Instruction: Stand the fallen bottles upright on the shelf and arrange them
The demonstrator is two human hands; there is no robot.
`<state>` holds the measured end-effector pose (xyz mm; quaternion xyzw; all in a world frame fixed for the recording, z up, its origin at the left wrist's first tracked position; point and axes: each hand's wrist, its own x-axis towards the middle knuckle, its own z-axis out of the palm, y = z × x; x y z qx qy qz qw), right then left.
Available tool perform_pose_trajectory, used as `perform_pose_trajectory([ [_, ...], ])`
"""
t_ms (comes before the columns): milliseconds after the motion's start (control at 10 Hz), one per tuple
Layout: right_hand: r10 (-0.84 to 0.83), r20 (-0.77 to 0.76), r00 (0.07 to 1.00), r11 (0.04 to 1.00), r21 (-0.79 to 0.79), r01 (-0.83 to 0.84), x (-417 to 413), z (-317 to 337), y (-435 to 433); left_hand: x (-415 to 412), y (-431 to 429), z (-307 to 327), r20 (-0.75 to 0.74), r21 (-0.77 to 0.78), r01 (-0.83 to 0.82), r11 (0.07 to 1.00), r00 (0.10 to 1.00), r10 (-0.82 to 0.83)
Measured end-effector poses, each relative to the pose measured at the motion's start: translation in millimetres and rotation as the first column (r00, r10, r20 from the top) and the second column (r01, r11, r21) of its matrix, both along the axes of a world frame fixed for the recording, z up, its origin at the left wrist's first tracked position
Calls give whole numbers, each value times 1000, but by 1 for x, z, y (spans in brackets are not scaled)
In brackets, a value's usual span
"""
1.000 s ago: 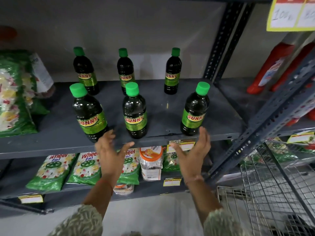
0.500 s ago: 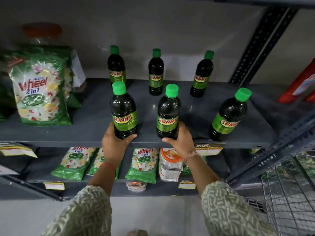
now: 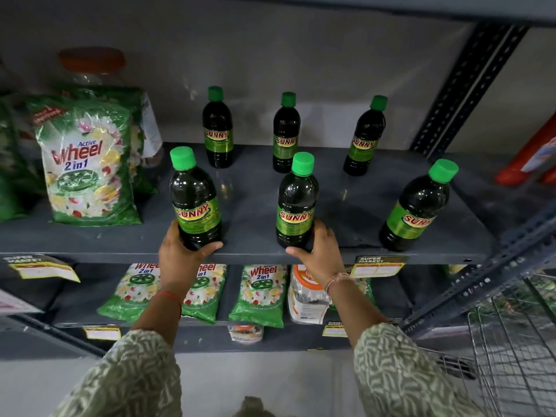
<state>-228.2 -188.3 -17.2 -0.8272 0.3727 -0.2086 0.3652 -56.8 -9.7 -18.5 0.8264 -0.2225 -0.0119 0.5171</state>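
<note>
Several dark bottles with green caps and green "Sunny" labels stand upright on the grey shelf [image 3: 252, 203] in two rows. My left hand [image 3: 180, 260] grips the base of the front left bottle [image 3: 194, 200]. My right hand [image 3: 319, 251] wraps the base of the front middle bottle [image 3: 296, 203]. The front right bottle [image 3: 418, 206] stands alone near the shelf's right end. Behind them stand the back left bottle [image 3: 217, 127], the back middle bottle [image 3: 285, 132] and the back right bottle [image 3: 365, 136].
Green "Wheel" detergent bags [image 3: 87, 164] lean at the shelf's left, with a clear jar [image 3: 93, 70] behind. More Wheel bags [image 3: 258, 293] and a jar lie on the lower shelf. A dark perforated upright [image 3: 463, 85] stands at the right, red bottles [image 3: 529, 158] beyond it, a wire basket [image 3: 517, 356] below.
Both hands rose from below the shelf edge and closed on the bases of the front left and front middle bottles. Those two bottles now stand farther apart.
</note>
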Motion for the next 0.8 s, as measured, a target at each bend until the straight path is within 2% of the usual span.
perform_pose_trajectory([
  [200, 9, -1, 1000, 1000, -18, -9, -1, 6, 3, 4, 8, -3, -9, 34, 108, 994, 994, -108],
  [700, 14, -34, 999, 999, -47, -15, -3, 4, 6, 14, 8, -9, -73, 28, 135, 990, 988, -133],
  [800, 40, -19, 999, 999, -4, -40, -9, 8, 14, 7, 10, -5, -91, 26, 149, 988, 985, -146],
])
